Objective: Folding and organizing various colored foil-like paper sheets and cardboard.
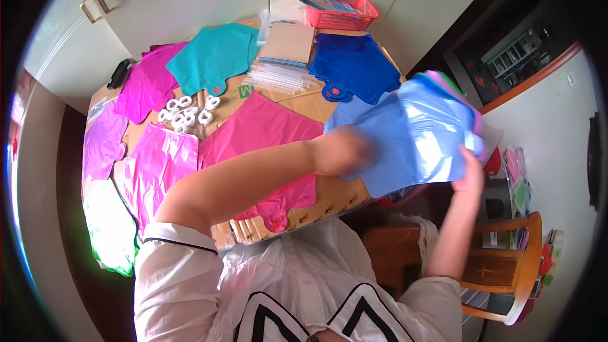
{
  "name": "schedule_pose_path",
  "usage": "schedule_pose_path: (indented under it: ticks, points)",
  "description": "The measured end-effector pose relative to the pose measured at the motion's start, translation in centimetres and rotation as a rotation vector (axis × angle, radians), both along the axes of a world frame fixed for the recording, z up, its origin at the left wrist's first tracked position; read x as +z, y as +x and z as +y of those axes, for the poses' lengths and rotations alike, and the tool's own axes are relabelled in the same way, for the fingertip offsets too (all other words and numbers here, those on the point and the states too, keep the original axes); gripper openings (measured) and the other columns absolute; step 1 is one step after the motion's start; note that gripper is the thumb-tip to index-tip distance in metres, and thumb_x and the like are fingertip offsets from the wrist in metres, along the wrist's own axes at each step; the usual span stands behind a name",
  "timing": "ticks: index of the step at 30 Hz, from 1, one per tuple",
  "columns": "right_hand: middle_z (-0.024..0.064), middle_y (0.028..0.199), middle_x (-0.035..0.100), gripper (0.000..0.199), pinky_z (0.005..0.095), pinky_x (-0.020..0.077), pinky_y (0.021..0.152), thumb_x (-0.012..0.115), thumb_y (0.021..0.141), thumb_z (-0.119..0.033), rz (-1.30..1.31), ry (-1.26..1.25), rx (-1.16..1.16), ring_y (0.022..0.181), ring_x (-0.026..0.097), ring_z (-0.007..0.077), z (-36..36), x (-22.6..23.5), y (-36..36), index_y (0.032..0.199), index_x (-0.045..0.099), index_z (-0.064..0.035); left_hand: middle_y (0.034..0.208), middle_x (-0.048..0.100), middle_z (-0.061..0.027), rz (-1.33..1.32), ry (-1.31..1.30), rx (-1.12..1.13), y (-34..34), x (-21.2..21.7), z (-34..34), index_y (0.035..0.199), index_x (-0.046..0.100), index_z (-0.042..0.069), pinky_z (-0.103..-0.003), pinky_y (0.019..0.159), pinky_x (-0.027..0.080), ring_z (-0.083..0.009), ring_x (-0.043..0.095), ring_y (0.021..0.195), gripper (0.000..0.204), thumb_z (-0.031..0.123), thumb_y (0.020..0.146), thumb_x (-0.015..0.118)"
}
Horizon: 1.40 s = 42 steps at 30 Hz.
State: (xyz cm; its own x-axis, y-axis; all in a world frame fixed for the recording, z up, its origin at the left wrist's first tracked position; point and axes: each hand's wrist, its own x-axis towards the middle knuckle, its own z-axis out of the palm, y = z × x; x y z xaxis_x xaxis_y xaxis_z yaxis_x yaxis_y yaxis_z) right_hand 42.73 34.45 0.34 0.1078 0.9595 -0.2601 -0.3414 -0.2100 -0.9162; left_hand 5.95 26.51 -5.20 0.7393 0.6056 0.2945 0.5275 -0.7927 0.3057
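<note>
A stack of flat foil balloons (pixel 423 128), light blue on top with pink, purple and green edges showing behind, hangs over the table's right edge. My right hand (pixel 470 172) grips its lower right corner from below. My left hand (pixel 341 150), blurred, reaches across the table and takes hold of the stack's left edge. A pink foil balloon (pixel 259 130) lies flat under my left forearm, its round neck near the table's front edge.
The cardboard-covered table (pixel 329 199) carries more flat balloons: dark blue (pixel 352 63), teal (pixel 212 57), magenta (pixel 147 82), purple (pixel 101 142), green (pixel 111 228). White plastic clips (pixel 187 111), clear straws (pixel 278 77) and a red basket (pixel 342 11) lie there. A wooden chair (pixel 506 266) stands at the right.
</note>
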Motion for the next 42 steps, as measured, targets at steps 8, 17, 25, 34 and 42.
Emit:
schedule_pose_path:
  ticks: [8,17,25,34,42]
  points:
    - [0.0153,0.122,0.061,0.051,0.0464,0.0497,0.093,0.074,0.084,-0.020,-0.239,0.230,-0.464,0.105,0.062,0.0307,8.1,11.3,18.7,0.127,0.055,0.0001,0.121,0.061,0.0028,-0.042,-0.022,0.049,1.1,-0.4,0.9,0.110,0.070,0.024,-0.042,0.098,0.041,-0.0219,0.053,0.121,0.028,0.021,0.083,0.066]
    - [0.0070,0.088,0.070,0.020,0.0288,0.0492,0.071,0.069,0.089,-0.013,-1.090,1.182,-0.218,0.077,0.061,0.0127,-1.9,16.1,-12.3,0.104,0.070,-0.0006,0.124,0.058,-0.0061,-0.156,0.298,0.232,0.6,0.9,-3.3,0.112,0.067,0.015,-0.047,0.103,0.040,-0.0268,0.051,0.123,0.029,0.015,0.083,0.064]
    - [0.0112,0.081,0.063,0.013,0.0374,0.0528,0.072,0.060,0.073,-0.011,-1.048,1.781,0.914,0.074,0.064,0.0270,-14.9,-0.3,-27.9,0.084,0.061,-0.0023,0.099,0.062,-0.0061,-0.620,-0.036,0.258,-0.2,4.9,-23.3,0.101,0.067,0.007,-0.041,0.087,0.044,-0.0265,0.060,0.096,0.030,0.003,0.071,0.065]
    - [0.0153,0.105,0.067,0.033,0.0418,0.0527,0.089,0.067,0.059,-0.001,-1.011,1.678,1.017,0.093,0.066,0.0314,-16.0,-2.7,-27.1,0.091,0.063,-0.0009,0.095,0.069,-0.0084,-1.019,-0.782,0.783,-1.3,-2.6,-32.4,0.102,0.069,0.002,-0.032,0.081,0.051,-0.0173,0.066,0.090,0.016,0.004,0.091,0.058]
    - [0.0139,0.102,0.065,0.031,0.0399,0.0472,0.083,0.068,0.061,-0.004,-1.085,1.631,0.942,0.085,0.059,0.0289,-18.2,-2.2,-27.0,0.091,0.062,-0.0027,0.113,0.065,-0.0097,-1.915,-1.291,0.389,-1.1,-5.2,-30.0,0.127,0.055,-0.001,-0.036,0.097,0.046,-0.0189,0.062,0.105,0.039,0.028,0.101,0.051]
